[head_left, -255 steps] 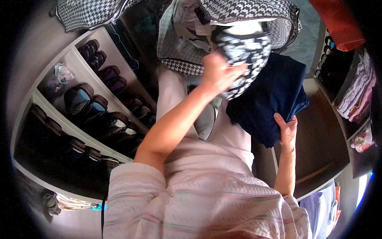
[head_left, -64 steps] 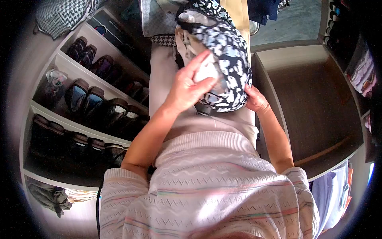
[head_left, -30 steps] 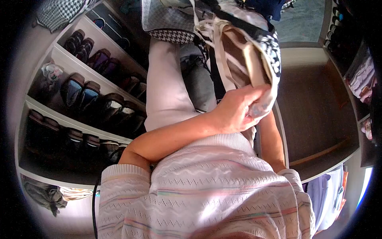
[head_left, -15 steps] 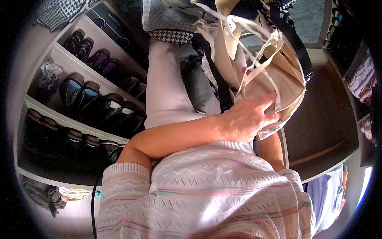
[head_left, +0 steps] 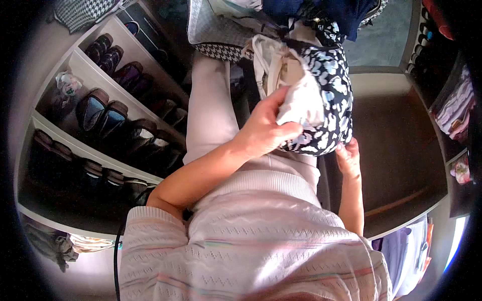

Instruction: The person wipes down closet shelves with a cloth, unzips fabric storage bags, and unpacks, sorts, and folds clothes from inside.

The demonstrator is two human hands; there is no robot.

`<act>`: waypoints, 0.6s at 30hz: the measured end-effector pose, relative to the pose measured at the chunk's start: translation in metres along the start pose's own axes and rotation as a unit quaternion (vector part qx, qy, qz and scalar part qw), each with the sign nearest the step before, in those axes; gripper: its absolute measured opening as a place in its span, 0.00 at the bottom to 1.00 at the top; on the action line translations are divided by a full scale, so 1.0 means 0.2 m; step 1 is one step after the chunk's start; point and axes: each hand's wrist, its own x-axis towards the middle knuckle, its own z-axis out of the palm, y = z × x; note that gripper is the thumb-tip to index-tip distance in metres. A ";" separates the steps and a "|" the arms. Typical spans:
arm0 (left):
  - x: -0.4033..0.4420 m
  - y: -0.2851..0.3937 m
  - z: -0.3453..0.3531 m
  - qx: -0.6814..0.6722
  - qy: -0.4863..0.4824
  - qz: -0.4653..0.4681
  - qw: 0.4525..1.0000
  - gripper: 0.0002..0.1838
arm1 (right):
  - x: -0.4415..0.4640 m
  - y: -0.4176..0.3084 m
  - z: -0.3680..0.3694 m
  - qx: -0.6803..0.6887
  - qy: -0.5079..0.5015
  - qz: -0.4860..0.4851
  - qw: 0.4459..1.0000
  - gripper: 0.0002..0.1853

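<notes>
My left hand (head_left: 266, 125) is closed on a crumpled white-and-cream cloth piece (head_left: 304, 100), thumb and fingers pinching its lower edge. Against its right side lies a black cloth piece with a white floral print (head_left: 329, 95), rounded and cup-like in form. My right hand (head_left: 349, 156) grips the lower right corner of the floral piece between thumb and fingers. Both pieces are above my lap. Whether they are joined I cannot tell. Behind them, dark blue cloth (head_left: 311, 15) is bunched near a grey mesh-sided container with houndstooth trim (head_left: 216, 50).
Shelves of shoes (head_left: 103, 113) stand on my left, with folded clothes (head_left: 93, 243) lower down. To the right are a dark brown panel (head_left: 396, 140), folded garments (head_left: 454, 108) and hanging clothes (head_left: 406, 251). A houndstooth item (head_left: 83, 15) sits at the upper left.
The beige, strappy inside of the bundle has turned away and the floral side now shows. My left hand has moved left; my right hand has come out from behind the bundle.
</notes>
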 end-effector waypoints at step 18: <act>0.17 0.69 -0.38 0.536 -0.162 0.307 0.769 0.24 | -0.10 -0.31 0.57 -0.093 -0.118 0.041 0.988 0.15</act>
